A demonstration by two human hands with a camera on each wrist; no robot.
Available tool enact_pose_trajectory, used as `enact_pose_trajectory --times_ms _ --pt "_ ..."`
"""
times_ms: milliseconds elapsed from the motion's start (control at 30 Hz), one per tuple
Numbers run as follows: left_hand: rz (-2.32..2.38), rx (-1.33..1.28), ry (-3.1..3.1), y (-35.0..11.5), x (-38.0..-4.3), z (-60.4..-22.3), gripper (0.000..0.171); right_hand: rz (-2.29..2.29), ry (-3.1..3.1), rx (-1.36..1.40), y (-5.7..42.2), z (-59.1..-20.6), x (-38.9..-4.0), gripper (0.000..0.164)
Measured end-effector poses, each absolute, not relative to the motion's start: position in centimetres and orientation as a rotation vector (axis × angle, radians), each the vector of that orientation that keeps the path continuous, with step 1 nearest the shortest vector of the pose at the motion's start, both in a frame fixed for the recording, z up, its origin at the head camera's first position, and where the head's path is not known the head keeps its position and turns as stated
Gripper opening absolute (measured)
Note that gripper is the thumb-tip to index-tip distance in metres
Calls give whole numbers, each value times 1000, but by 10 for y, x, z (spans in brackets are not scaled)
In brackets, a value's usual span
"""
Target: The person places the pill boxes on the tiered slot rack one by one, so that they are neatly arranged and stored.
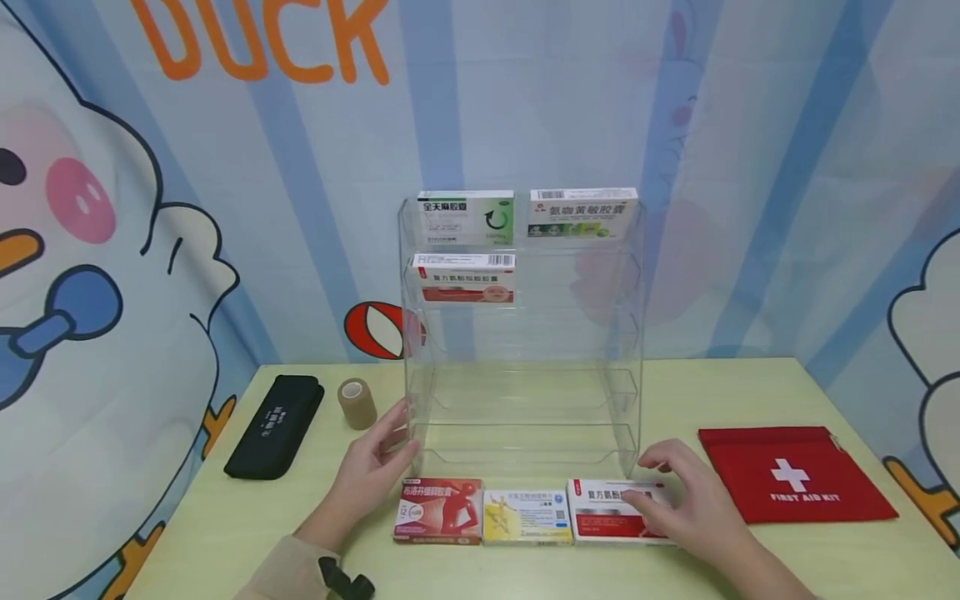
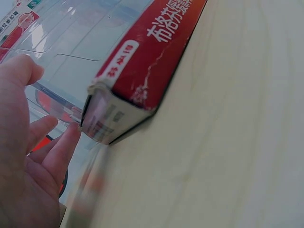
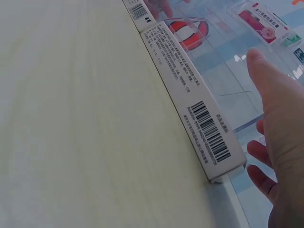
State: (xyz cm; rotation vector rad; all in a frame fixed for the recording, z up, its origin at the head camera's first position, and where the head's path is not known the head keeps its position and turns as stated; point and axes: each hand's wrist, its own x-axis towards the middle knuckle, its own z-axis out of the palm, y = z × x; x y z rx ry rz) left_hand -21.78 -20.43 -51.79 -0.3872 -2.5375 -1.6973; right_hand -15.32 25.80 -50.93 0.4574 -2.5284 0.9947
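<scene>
A clear tiered acrylic rack (image 1: pixel 525 427) stands mid-table. My left hand (image 1: pixel 365 472) is at its lower left side, fingers extended and thumb apart, beside the red medicine box (image 1: pixel 427 521). My right hand (image 1: pixel 697 504) is by the rack's lower right corner, its thumb over the red-and-white medicine box (image 1: pixel 603 527); in the right wrist view its fingers are spread and grip nothing. Between those two boxes lies a yellow-and-white box (image 1: pixel 517 525). Upper tiers bear a green-and-white box (image 1: pixel 457 229), a white box (image 1: pixel 581 218) and another red-and-white box (image 1: pixel 465 283).
On the left of the table are a black zip case (image 1: pixel 276 429) and a tan bandage roll (image 1: pixel 357 407). A red first aid pouch (image 1: pixel 795 500) lies to the right. Behind the table hangs a blue striped cartoon curtain (image 1: pixel 517 108).
</scene>
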Motion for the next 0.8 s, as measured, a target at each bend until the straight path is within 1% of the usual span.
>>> enact_pose_trajectory --times_ms 300,467,800 --pt "-1701 -398 -2540 -204 -220 -520 73 943 -2763 314 269 -510 -149 60" --pt "-1699 -393 -2542 -205 -221 -522 73 827 -2865 305 271 -513 -152 68" --pt "-1689 -418 -2528 -205 -219 -518 73 701 -2935 291 270 -513 -153 61"
